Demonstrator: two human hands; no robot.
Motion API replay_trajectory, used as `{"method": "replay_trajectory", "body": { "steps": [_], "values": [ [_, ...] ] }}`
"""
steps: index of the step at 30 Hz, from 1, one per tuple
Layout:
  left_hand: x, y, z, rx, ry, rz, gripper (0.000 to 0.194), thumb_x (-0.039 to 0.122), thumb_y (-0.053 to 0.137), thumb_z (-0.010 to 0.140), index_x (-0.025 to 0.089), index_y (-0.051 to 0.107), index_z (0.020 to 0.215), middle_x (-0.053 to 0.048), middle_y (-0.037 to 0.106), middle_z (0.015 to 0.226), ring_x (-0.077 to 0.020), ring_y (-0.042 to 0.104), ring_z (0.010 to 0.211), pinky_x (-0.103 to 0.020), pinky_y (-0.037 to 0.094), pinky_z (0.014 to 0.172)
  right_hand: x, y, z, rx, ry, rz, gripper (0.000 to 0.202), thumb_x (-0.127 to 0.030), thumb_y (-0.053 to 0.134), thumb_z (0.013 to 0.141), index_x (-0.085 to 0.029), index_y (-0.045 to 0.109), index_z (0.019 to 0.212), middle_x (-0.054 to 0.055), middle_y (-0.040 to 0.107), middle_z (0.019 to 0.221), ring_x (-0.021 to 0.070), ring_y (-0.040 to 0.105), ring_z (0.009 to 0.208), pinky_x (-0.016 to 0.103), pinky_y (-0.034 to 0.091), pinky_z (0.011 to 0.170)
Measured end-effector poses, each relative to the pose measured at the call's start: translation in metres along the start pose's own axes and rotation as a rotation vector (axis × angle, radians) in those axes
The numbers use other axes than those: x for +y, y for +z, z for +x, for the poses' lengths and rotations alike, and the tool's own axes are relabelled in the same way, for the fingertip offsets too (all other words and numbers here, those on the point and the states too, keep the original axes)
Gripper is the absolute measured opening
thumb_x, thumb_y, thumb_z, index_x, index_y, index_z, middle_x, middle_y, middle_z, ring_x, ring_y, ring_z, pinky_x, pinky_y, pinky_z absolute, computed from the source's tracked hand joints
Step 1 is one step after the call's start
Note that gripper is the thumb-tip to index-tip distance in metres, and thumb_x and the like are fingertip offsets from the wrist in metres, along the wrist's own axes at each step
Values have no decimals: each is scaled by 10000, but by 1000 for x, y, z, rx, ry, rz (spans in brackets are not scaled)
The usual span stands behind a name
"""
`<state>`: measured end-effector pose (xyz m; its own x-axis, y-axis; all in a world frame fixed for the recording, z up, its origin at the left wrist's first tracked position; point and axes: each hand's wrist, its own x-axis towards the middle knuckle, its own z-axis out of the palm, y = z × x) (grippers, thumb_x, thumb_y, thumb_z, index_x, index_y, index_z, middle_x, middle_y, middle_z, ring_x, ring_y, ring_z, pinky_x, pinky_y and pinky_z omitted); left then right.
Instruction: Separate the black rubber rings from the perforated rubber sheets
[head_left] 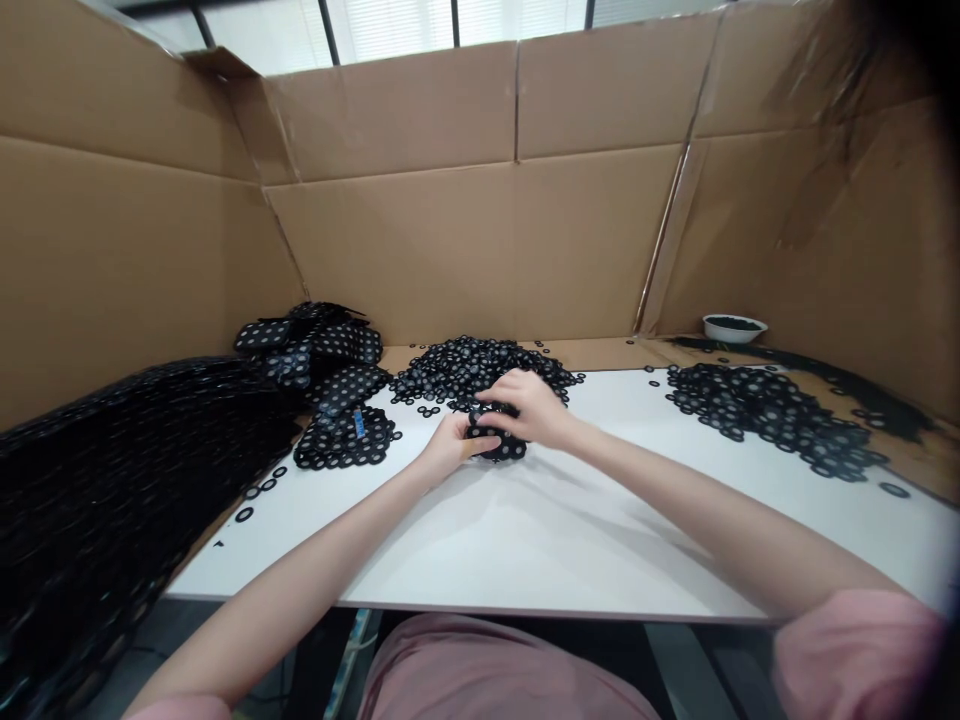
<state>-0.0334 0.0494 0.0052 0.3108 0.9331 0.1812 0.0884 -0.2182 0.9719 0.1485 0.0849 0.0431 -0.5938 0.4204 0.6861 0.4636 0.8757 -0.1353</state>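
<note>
A small black sheet with round holes (pixel 508 448) is held just above the white tabletop, in front of my body. My left hand (pixel 448 447) grips its left side, thumb laid across the front. From above and to the right, my right hand (pixel 531 408) closes on the upper part with bent fingers; the fingertips partly hide the sheet. Directly behind the hands lies a pile of loose black rings (pixel 469 365). Left of my left hand rests a stack of similar holed sheets (pixel 345 445), with a small blue piece (pixel 359 423) on it.
Another ring heap (pixel 757 405) spreads at the right. Bundled holed sheets (pixel 322 340) and a large black mass (pixel 127 470) fill the left. A white bowl (pixel 733 328) of dark bits stands back right. Cardboard walls (pixel 465 250) enclose the white table (pixel 525 560).
</note>
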Motion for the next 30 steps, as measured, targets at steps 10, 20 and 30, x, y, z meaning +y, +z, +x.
{"method": "replay_trajectory", "body": {
  "steps": [10,20,30],
  "values": [
    [7,-1,-5,-10,-22,-74,310,311,807,557,100,707,761,-38,671,718,-143,578,646,-260,452,638,12,22,13,-19,436,627,423,-393,417,896,-144,627,627,48,667,664,171,613,669,272,443,663],
    [4,-7,1,80,-22,-144,413,295,819,559,138,681,916,-29,691,861,-159,620,772,-292,483,767,43,3,6,185,426,203,276,-321,505,879,-190,656,1070,96,656,1093,222,592,1006,375,448,878],
    [13,-6,1,64,18,-94,330,263,817,573,130,675,840,-24,686,810,-152,617,740,-260,477,718,12,11,-5,-1,85,170,155,-308,680,785,-176,712,860,48,658,747,176,536,741,293,403,703]
  ]
}}
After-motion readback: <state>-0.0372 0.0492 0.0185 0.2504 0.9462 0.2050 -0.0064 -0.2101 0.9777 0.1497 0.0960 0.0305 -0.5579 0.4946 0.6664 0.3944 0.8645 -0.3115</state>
